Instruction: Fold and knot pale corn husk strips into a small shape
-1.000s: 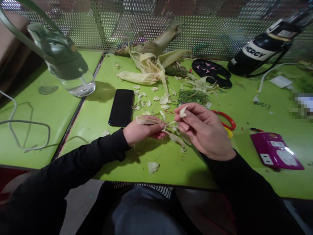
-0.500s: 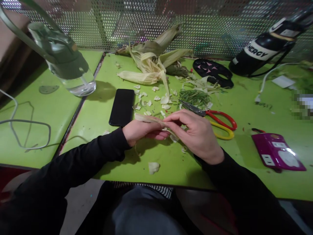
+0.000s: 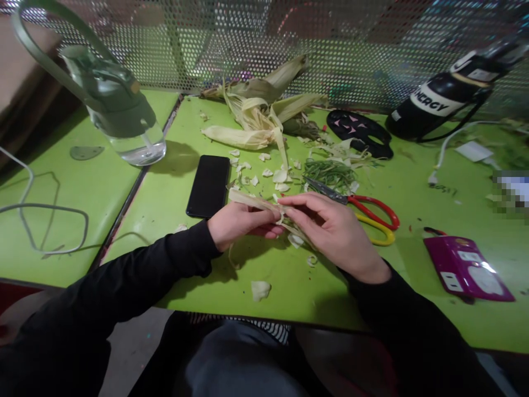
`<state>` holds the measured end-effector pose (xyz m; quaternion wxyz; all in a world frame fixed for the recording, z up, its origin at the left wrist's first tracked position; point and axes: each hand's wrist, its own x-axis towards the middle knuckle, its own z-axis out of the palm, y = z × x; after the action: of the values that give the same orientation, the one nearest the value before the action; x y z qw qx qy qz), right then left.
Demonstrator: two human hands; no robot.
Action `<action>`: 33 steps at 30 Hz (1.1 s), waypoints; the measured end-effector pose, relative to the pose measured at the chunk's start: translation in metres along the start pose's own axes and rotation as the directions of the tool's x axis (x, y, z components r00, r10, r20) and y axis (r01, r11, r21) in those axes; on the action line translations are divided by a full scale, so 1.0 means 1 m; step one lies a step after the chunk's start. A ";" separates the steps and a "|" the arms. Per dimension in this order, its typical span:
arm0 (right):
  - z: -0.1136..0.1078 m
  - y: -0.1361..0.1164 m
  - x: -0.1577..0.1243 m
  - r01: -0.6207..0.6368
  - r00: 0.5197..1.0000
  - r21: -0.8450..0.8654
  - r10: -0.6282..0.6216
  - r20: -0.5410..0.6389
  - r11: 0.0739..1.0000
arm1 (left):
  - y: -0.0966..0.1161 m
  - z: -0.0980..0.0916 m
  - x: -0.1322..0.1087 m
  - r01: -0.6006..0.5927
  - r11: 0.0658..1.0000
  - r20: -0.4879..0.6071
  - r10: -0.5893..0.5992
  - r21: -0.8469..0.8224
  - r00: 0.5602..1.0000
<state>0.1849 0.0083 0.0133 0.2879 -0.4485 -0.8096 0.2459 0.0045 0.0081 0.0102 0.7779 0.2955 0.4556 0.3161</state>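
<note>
A pale strip of corn husk [image 3: 252,199] lies across my left hand [image 3: 242,222], pinched under its thumb. My right hand [image 3: 334,231] pinches the same husk near its middle, fingertips almost touching the left thumb. Part of the husk runs on below the right fingers, where the hand partly hides it. Small cut husk pieces [image 3: 281,176] are scattered just beyond my hands, and one larger scrap [image 3: 260,290] lies nearer me. Scissors [image 3: 374,212] with one red and one yellow handle rest right behind my right hand. A bundle of thin green strands [image 3: 330,173] touches their blades.
Whole corn husks [image 3: 256,116] are heaped at the back against a perforated metal screen [image 3: 231,44]. A black phone [image 3: 209,186] lies left of them, beside a green water bottle [image 3: 132,121]. Rightward are a black palette [image 3: 359,132], a black bottle [image 3: 438,99] and a purple socket block [image 3: 467,267].
My right hand has shifted slightly right and down, its fingertips still on the husk. The left hand keeps its hold. The whole view has moved a little.
</note>
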 end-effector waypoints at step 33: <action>-0.007 -0.009 -0.002 0.060 0.997 -0.159 -0.053 0.050 0.985 | -0.007 -0.006 0.008 -0.123 0.984 0.156 0.102 0.133 0.983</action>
<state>0.1859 0.0036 0.0237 0.2391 -0.4415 -0.8455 0.1817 0.0036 0.0109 -0.0013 0.7677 0.3980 0.4002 0.3035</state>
